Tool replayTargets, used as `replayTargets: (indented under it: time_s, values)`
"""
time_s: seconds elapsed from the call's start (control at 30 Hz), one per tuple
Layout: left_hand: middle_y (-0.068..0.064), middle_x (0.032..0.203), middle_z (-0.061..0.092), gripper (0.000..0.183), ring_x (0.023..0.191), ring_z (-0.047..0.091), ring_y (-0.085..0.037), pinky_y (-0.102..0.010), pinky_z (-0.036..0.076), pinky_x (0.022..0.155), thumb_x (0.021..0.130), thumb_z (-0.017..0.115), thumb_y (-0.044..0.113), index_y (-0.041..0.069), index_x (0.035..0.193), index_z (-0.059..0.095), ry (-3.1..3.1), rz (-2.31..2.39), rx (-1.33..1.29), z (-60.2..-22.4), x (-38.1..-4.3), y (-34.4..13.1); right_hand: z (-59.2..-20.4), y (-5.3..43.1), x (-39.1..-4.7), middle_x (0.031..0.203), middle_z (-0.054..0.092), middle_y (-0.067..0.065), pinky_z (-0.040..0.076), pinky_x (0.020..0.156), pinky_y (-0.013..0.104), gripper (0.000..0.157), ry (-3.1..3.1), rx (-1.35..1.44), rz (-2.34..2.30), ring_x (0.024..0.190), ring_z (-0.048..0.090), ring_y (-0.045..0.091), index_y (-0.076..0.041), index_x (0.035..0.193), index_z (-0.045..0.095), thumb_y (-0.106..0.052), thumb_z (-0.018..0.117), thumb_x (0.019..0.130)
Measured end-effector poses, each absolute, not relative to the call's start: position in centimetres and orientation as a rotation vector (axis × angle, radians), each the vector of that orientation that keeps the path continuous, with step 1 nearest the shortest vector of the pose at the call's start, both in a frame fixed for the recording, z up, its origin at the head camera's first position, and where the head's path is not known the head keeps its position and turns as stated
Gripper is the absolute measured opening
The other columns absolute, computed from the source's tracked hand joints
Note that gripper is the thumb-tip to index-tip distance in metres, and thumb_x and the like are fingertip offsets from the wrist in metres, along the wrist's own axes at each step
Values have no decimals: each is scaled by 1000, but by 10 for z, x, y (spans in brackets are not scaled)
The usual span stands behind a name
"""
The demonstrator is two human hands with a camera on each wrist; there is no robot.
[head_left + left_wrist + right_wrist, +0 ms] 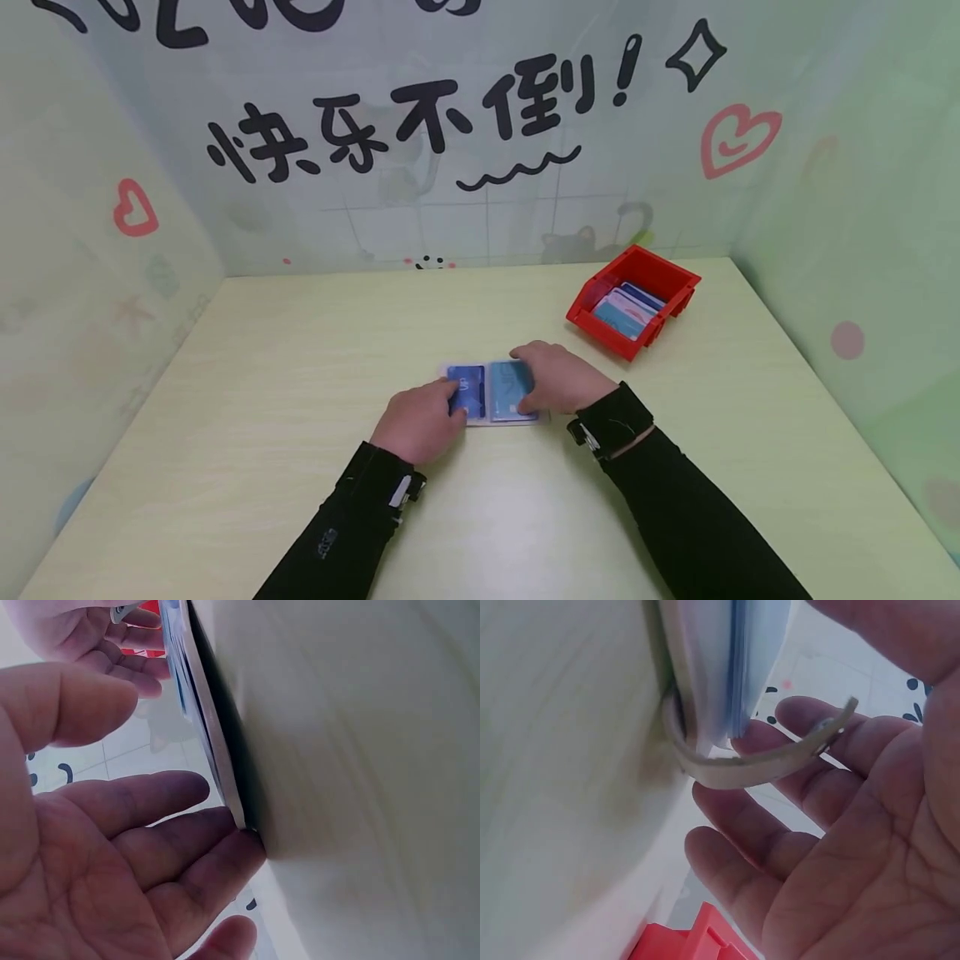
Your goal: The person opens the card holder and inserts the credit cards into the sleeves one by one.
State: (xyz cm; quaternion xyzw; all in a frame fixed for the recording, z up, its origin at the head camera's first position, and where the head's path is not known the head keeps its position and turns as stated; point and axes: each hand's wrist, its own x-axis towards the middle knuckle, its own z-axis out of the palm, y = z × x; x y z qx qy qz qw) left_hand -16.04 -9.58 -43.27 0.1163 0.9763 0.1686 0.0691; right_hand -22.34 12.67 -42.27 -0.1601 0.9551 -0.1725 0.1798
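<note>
Centrally: card holder [487, 400] spread open on the pale table [300, 375], blue cards [512, 390] in both halves. My left hand [420, 421] spans its left edge, grip wide, thumb apart, fingertips touching the rim. My right hand [562, 377] is at the opposite edge, also wide, fingers loosely bent by a strap [742, 771]. Farther off, rightward: red bin [603, 335], more cards [630, 310] inside.

Both arms [337, 525] reach from the near side; left hand [422, 423] and right hand [562, 379] lean inward, fingers [139, 799] loosely extended, thumbs [94, 705] apart.
</note>
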Motion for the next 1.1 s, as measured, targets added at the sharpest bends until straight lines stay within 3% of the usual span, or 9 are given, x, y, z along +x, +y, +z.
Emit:
replayTargets:
  time_s: [0.1, 0.27, 0.33, 1.1]
  values:
    - [-12, 130, 73, 50, 103, 72, -26, -45, 59, 94, 102, 64, 30, 0, 142, 63, 2943, 494, 352, -434, -159, -95, -425, 127, -222, 150, 55, 8, 52, 112, 47, 91, 2703, -453, -492, 130, 54, 26, -14, 159, 45, -30, 91, 82]
    - [-17, 146, 65, 51, 130, 67, -36, -50, 55, 106, 103, 63, 31, 1, 144, 63, 2926, 468, 359, -435, -157, -95, -427, 130, -220, 153, 53, 8, 51, 114, 47, 92, 2705, -491, -484, 134, 54, 27, -14, 159, 45, -32, 92, 81]
    - [-17, 148, 63, 51, 133, 64, -37, -51, 54, 108, 103, 63, 32, 2, 145, 63, 2927, 464, 363, -434, -157, -94, -427, 132, -219, 154, 53, 7, 51, 114, 47, 94, 2706, -502, -475, 135, 53, 27, -15, 159, 45, -32, 93, 80]
    - [-17, 148, 64, 50, 130, 66, -37, -51, 56, 106, 103, 62, 31, 1, 143, 64, 2940, 440, 361, -427, -156, -94, -425, 129, -219, 155, 47, 10, 54, 110, 48, 97, 2722, -523, -415, 136, 48, 28, -16, 161, 42, -34, 92, 80]
